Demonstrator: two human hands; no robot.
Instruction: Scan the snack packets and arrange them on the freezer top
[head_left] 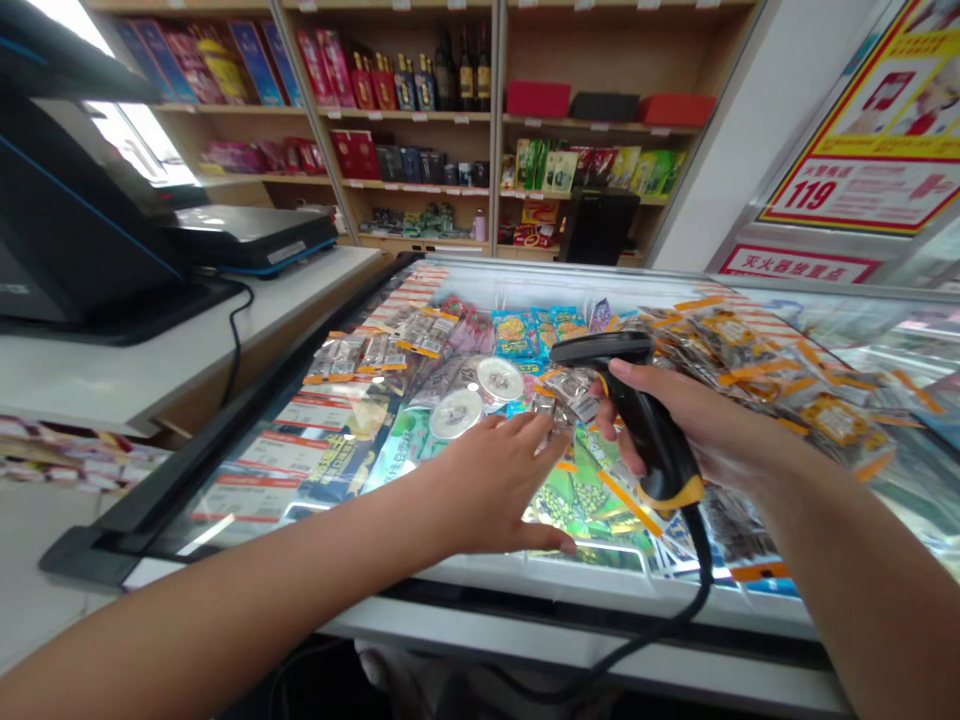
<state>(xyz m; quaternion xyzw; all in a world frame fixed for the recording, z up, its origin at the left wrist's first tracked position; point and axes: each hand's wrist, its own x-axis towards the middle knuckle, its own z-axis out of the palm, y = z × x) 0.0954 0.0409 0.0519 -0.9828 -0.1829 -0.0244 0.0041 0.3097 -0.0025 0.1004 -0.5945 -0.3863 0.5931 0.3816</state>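
Note:
My right hand (701, 412) is wrapped round the grip of a black and yellow barcode scanner (652, 435), its head pointing left. From the scanner's base a black cable (701, 570) loops down past the front edge. My left hand (495, 485) is stretched over the glass-topped freezer (420, 590), palm down, fingers and thumb apart. Just past its fingertips lie small clear snack packets with orange edges (574, 390); whether the fingers touch them, I cannot tell. Two round white lids (501, 380) show beyond the left hand.
A large heap of orange-edged packets (832, 410) covers the right side of the glass, and a smaller group (352, 355) lies at the left. A counter (300, 285) with a weighing scale (251, 235) stands left. Stocked shelves (420, 115) line the back.

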